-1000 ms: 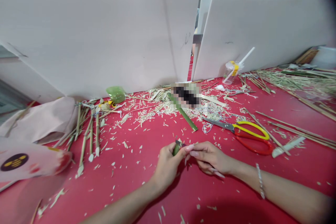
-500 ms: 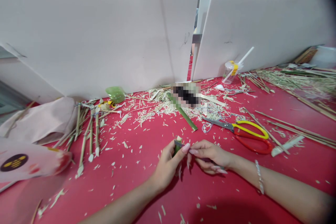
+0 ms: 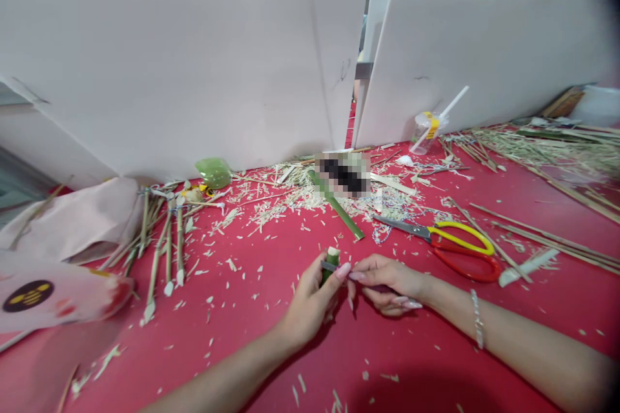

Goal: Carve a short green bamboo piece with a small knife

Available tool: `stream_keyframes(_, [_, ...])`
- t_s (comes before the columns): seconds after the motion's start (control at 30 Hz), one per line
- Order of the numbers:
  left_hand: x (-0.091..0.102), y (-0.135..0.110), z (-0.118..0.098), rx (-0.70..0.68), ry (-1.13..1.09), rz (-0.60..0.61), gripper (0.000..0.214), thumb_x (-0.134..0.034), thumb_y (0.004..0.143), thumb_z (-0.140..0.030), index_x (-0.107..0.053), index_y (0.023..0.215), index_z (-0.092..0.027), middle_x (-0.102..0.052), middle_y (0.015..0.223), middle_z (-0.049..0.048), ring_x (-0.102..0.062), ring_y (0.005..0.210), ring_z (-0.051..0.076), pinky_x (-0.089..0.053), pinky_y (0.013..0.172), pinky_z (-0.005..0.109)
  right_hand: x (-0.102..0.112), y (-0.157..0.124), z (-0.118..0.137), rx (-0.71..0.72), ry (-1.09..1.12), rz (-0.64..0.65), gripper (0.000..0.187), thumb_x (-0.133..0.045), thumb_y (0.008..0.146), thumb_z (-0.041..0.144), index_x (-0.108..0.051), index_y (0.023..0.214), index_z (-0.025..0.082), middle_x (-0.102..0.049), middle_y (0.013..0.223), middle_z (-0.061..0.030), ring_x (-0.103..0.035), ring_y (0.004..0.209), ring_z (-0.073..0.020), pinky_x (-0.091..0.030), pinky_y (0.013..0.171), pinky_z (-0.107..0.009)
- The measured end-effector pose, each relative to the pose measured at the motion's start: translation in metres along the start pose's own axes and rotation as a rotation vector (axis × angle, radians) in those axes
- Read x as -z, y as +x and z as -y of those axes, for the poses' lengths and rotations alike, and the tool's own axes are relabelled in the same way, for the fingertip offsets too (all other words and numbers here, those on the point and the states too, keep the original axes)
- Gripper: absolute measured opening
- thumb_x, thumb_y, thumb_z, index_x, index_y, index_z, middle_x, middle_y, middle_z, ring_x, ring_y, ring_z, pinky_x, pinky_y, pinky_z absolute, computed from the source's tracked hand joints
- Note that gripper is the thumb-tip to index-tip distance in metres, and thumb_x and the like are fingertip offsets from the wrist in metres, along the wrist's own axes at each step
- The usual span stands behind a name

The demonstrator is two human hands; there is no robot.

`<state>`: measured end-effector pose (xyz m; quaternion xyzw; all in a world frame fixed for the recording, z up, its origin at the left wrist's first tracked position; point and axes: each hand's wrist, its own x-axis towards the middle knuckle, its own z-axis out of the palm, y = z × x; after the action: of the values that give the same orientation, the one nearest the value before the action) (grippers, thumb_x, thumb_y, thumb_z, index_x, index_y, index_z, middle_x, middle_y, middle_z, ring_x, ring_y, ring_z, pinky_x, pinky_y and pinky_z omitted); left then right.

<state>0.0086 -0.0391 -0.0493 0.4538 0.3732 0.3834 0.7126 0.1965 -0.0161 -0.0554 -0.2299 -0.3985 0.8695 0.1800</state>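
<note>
Head view, item by item: a short green bamboo section (image 3: pixel 330 266) stands nearly upright above the red desk (image 3: pixel 436 352), its pale cut end uppermost, held up between the hands and clear of the surface. The left grip (image 3: pixel 310 304) is closed around it. A small dark metal blade (image 3: pixel 329 266) lies across its upper part, partly hidden. The right grip (image 3: pixel 387 284) has its fingertips drawn together close to the blade; whether they clamp it cannot be told. The section should handle as light and stiff, with a slick skin and a cut end likely to splinter, so the round body below that end looks the safest hold. Nearby: bamboo shavings (image 3: pixel 271 206), a long green bamboo strip (image 3: pixel 339 214), red-and-yellow-handled scissors (image 3: pixel 462 240), and a bundle of thin bamboo splints (image 3: pixel 167 245). A beaded bracelet (image 3: pixel 477 319) circles the right wrist.
</note>
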Motion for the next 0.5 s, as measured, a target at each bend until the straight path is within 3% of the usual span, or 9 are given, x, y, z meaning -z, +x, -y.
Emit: stream_keyframes(0.5, [0.0049,-0.0009,0.0057,-0.054,0.11,-0.026,0.037,-0.062,0.086,-0.054,-0.051,0.085,-0.018,-0.057,0.064,-0.0021,-0.048,0.057,0.011,-0.037,0.057,0.025,0.0017,-0.0001,-0.0054,0.025,0.044,-0.008,0.028,-0.061,0.091,0.042,-0.06,0.092,0.014,-0.043,0.033,0.0107,-0.022,0.019,-0.0041,-0.027,0.025,-0.013])
